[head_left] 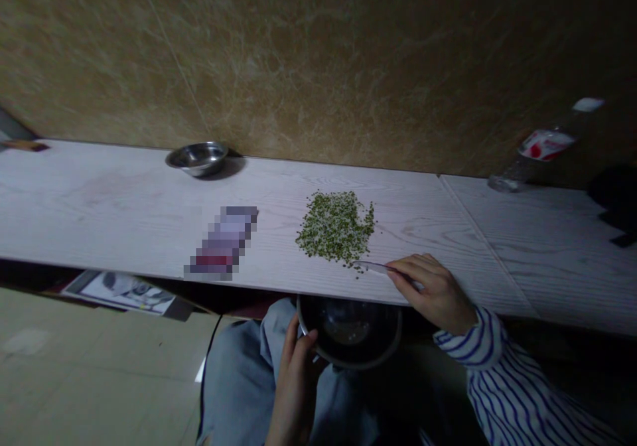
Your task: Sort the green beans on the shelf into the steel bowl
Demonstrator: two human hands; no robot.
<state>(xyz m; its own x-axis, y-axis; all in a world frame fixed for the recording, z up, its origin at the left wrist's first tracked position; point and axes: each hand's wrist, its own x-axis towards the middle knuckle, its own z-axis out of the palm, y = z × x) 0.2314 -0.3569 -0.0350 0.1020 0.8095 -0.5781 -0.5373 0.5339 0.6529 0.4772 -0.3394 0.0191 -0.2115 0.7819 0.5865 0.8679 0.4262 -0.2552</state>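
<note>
Outstretched right hand (pixel 436 292) pinches a thin tool (pixel 373 267); lower left hand (pixel 297 370) grips a bowl (pixel 381 340).

Left hand (pixel 297 368) grips low; right hand (pixel 436 292) pinches, wrist bent.

Tabletop (pixel 114 200) spans the frame left to right, wall (pixel 318 68) behind. Grain pile (pixel 333 227) on it, just right of centre. Masked item (pixel 223 243) left of pile; back bowl (pixel 199 159) behind that item, near the wall, left of centre. Bottle (pixel 547 145) right of pile, toward upper right, on the tabletop's back part. Front bowl (pixel 393 346) at lower centre, below the front edge, left hand (pixel 297 370) on its left rim. Right hand (pixel 438 292) right of pile's near edge, thin tool (pixel 373 267) pointing left, tip among stray grains.
</note>
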